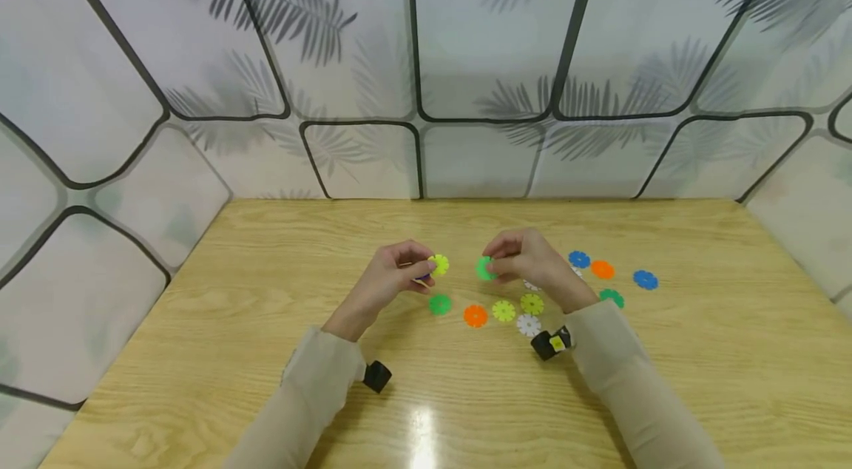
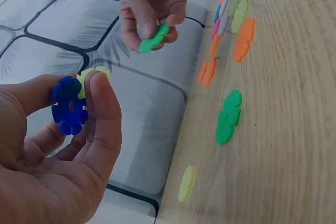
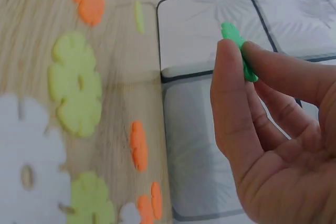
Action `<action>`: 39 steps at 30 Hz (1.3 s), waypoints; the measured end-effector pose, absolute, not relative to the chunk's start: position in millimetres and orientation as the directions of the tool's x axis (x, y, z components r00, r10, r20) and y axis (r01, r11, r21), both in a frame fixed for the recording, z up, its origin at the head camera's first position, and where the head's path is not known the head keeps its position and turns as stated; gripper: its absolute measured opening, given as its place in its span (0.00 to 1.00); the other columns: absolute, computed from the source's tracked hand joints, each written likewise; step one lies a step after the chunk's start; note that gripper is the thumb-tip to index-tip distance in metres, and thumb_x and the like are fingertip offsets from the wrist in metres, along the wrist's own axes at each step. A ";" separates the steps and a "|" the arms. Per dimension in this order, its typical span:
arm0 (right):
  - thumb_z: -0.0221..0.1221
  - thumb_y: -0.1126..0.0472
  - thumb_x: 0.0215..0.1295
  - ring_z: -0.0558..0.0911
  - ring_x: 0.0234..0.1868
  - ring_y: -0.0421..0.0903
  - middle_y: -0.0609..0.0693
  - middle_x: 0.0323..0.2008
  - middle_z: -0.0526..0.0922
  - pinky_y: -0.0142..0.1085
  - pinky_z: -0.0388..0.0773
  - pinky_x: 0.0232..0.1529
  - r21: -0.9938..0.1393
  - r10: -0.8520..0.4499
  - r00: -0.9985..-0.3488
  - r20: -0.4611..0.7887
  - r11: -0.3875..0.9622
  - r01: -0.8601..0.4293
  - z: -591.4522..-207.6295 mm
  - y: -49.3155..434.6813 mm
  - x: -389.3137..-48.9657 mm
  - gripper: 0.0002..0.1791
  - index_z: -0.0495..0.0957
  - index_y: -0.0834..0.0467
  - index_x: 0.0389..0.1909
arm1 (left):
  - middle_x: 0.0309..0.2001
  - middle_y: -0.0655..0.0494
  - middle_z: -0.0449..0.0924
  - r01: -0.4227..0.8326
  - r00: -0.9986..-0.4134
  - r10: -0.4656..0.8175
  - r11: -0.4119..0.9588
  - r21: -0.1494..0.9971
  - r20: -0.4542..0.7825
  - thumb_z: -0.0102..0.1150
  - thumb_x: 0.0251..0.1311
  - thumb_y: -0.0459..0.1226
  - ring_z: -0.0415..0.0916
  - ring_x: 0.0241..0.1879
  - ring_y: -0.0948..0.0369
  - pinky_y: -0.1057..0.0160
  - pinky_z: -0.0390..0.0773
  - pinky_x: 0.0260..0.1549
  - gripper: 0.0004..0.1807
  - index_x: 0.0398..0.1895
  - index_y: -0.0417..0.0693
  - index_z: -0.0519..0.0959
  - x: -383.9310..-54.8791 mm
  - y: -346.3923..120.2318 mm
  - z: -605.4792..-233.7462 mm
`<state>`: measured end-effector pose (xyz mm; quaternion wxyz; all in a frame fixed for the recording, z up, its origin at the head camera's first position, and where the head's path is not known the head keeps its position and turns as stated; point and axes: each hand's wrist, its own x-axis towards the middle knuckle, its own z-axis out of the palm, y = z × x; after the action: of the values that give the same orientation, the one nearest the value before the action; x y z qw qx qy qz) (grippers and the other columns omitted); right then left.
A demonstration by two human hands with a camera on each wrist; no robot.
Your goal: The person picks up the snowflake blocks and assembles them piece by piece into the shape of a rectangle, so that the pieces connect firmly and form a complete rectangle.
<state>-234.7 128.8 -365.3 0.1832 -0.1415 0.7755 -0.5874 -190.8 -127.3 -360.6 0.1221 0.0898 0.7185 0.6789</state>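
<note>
My left hand (image 1: 389,275) pinches notched plastic discs between thumb and fingers, above the table. A blue disc (image 2: 71,115) and a yellow disc (image 2: 95,72) show there, touching; whether they are slotted together I cannot tell. Facing it across a small gap, my right hand (image 1: 531,263) holds a green disc (image 1: 485,268) by its edges with thumb and fingertips. In the right wrist view this green disc (image 3: 227,30) is seen nearly edge-on. Below the hands lie a loose green disc (image 1: 440,304) and an orange disc (image 1: 475,316).
More loose discs lie on the wooden table (image 1: 220,351), mostly around the right forearm: yellow (image 1: 504,311), white (image 1: 529,325), orange (image 1: 602,270) and blue (image 1: 646,279) ones among them. A patterned wall covering (image 1: 492,47) stands behind the table's far edge.
</note>
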 end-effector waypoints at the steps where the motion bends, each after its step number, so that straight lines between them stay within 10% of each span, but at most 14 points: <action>1: 0.61 0.75 0.66 0.84 0.34 0.49 0.51 0.31 0.83 0.46 0.85 0.43 -0.966 -0.429 -0.896 -0.116 0.260 0.001 -364.4 128.0 -234.1 0.08 0.79 0.72 0.44 | 0.37 0.53 0.81 -0.034 -0.954 0.295 0.059 0.998 -0.050 0.57 0.70 0.28 0.80 0.32 0.61 0.60 0.85 0.38 0.06 0.45 0.32 0.79 -190.5 -127.1 -360.8; 28: 0.60 0.77 0.66 0.85 0.32 0.44 0.53 0.33 0.83 0.43 0.85 0.41 -0.996 -0.432 -0.900 -0.057 0.088 0.021 -362.5 103.5 -223.6 0.10 0.78 0.77 0.47 | 0.34 0.54 0.82 -0.013 -0.954 0.299 0.088 0.996 -0.039 0.58 0.70 0.29 0.80 0.31 0.63 0.64 0.84 0.36 0.09 0.46 0.28 0.80 -189.9 -117.9 -368.8; 39: 0.61 0.77 0.66 0.86 0.32 0.46 0.54 0.34 0.84 0.42 0.86 0.41 -0.996 -0.433 -0.898 -0.076 0.079 0.046 -363.5 102.5 -222.0 0.12 0.77 0.78 0.48 | 0.37 0.38 0.81 0.003 -0.957 0.289 0.115 0.993 -0.031 0.60 0.69 0.28 0.79 0.30 0.63 0.64 0.84 0.35 0.05 0.41 0.31 0.80 -189.2 -115.6 -372.0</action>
<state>-222.0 102.5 -363.5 0.1802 -0.1361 0.7120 -0.6649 -189.2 -115.6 -372.0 0.1087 0.0987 0.7388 0.6577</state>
